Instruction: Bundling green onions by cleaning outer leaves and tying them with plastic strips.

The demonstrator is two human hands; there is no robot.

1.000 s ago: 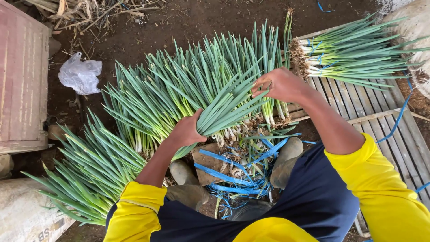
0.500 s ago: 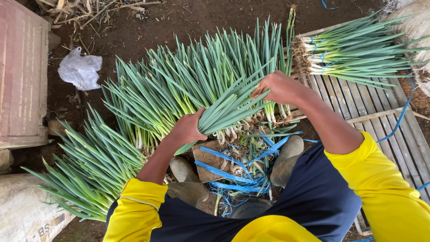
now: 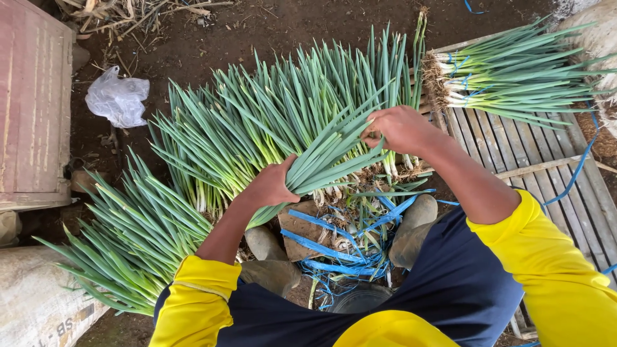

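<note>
Bundle in hand: green onion bunch (image 3: pixel 328 157), one, which I see held between both hands above the heap on the ground.
Long axis: slanted, running from lower left to upper right; leaf tips point to the upper right, the thicker end sits low at the left hand.
Left hand (image 3: pixel 273 186): grip closed round the lower end of the bunch, fingers wrapped about the leaves.
Right hand (image 3: pixel 398 128): grip closed on the upper part of the bunch, fingertips pinched on the leaves.
Loose heaps: green onion pile (image 3: pixel 257 122) behind the hands, tips fanning up and left; second green onion pile (image 3: pixel 128 238) at lower left, beside a white sack (image 3: pixel 38 308). Two heaps counted.
Tied stock: tied bundles (image 3: pixel 514 74) on the wooden slat pallet (image 3: pixel 546 154), roots to the left, tips to the right; exact number I cannot tell.
Ties: blue straps (image 3: pixel 328 247), many, tangled between two boots (image 3: pixel 411 228).
Other: one white plastic bag (image 3: pixel 119 96) on the soil; one pink crate (image 3: pixel 32 109) at left.
</note>
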